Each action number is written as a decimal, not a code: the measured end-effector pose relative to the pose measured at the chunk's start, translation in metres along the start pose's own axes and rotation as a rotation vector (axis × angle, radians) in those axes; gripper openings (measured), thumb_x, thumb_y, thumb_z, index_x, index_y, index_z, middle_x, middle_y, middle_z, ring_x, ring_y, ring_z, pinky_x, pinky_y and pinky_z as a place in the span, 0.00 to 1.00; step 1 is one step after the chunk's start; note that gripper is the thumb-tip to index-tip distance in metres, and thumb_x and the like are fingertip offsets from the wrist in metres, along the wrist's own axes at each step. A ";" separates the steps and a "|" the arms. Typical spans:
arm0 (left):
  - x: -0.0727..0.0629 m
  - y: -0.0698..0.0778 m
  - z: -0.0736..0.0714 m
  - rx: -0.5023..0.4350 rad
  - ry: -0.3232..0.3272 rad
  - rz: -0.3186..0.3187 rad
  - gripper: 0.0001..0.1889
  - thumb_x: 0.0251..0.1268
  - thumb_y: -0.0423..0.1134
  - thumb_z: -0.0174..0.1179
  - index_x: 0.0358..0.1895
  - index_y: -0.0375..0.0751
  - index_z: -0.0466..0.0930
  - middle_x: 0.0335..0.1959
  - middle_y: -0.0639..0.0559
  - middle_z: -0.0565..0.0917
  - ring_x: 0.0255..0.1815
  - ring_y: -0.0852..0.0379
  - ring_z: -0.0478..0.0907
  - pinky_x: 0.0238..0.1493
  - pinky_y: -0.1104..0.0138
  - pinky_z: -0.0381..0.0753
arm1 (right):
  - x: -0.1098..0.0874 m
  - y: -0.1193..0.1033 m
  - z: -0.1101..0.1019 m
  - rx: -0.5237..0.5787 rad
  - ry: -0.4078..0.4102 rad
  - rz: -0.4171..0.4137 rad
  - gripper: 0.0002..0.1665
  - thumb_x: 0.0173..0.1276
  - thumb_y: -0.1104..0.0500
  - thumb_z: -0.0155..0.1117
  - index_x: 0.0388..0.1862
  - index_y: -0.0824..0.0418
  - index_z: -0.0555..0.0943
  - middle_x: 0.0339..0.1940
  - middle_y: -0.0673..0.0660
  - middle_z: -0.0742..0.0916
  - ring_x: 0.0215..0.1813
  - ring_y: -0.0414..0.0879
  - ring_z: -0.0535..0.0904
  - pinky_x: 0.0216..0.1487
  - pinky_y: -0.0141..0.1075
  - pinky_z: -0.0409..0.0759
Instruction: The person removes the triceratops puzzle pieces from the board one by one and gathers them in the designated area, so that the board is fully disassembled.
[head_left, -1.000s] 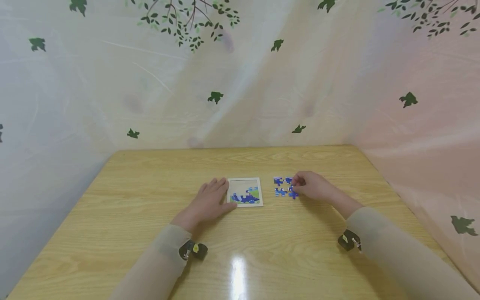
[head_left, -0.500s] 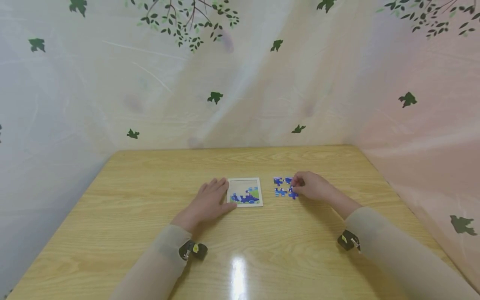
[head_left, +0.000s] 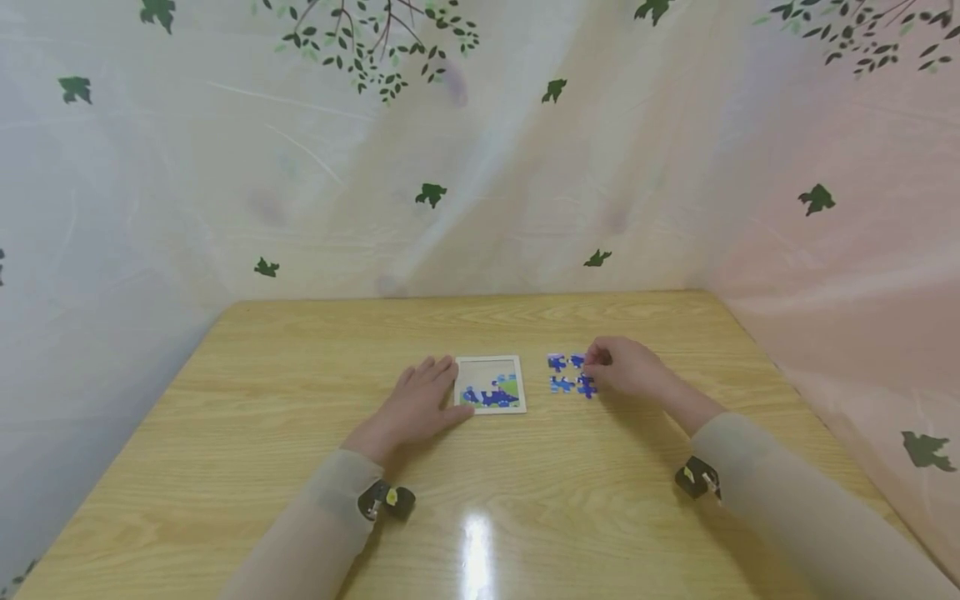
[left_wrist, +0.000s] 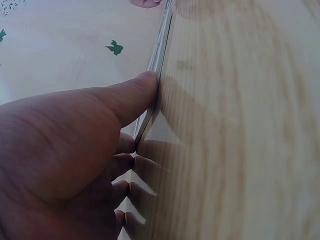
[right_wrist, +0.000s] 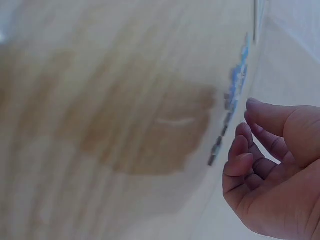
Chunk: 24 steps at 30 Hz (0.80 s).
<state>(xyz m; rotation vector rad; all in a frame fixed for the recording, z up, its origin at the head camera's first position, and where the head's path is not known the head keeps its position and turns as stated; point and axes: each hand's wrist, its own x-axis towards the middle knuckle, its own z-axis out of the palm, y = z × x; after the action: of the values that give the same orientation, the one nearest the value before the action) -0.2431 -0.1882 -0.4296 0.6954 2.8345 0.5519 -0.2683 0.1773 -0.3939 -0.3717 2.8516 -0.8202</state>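
A small white-framed puzzle board [head_left: 487, 362] lies flat on the table, with blue and green jigsaw pieces [head_left: 491, 398] fitted along its lower part. My left hand [head_left: 420, 400] rests at the board's left side, fingers extended, its thumb [left_wrist: 142, 82] touching the near edge in the left wrist view. Several loose blue puzzle pieces [head_left: 561, 384] lie in two rows right of the board. Over their right side is my right hand [head_left: 626, 367]. In the right wrist view its fingers [right_wrist: 237, 167] are bent and the thumb is close to the index finger; whether a piece is between them cannot be made out.
The wooden table [head_left: 300, 333] extends around the board on all sides. A pale curtain [head_left: 487, 233] with leaf prints hangs behind it and at both sides. Each wrist wears a small black camera [head_left: 386, 500].
My right hand has shifted slightly up and away, uncovering more of the lower right loose piece. My left hand and the board have stayed in place.
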 end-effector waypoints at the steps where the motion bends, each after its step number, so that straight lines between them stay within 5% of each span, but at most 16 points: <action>1: 0.000 0.000 0.000 -0.002 -0.001 -0.001 0.46 0.85 0.60 0.58 0.88 0.31 0.55 0.91 0.35 0.52 0.91 0.33 0.44 0.89 0.39 0.38 | 0.001 -0.002 -0.001 0.002 0.011 0.003 0.06 0.82 0.60 0.68 0.48 0.62 0.85 0.43 0.57 0.88 0.46 0.51 0.82 0.49 0.47 0.84; 24: -0.001 0.003 -0.001 0.005 -0.011 -0.010 0.47 0.84 0.63 0.58 0.89 0.33 0.55 0.91 0.38 0.51 0.91 0.34 0.43 0.89 0.40 0.38 | 0.027 -0.063 0.033 0.097 0.009 -0.129 0.12 0.79 0.61 0.74 0.56 0.64 0.87 0.41 0.53 0.85 0.42 0.48 0.78 0.44 0.41 0.77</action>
<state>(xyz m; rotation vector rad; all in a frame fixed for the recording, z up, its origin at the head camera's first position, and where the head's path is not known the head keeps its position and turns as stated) -0.2411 -0.1865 -0.4272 0.6835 2.8284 0.5372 -0.2746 0.1015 -0.3901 -0.5447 2.8061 -0.9819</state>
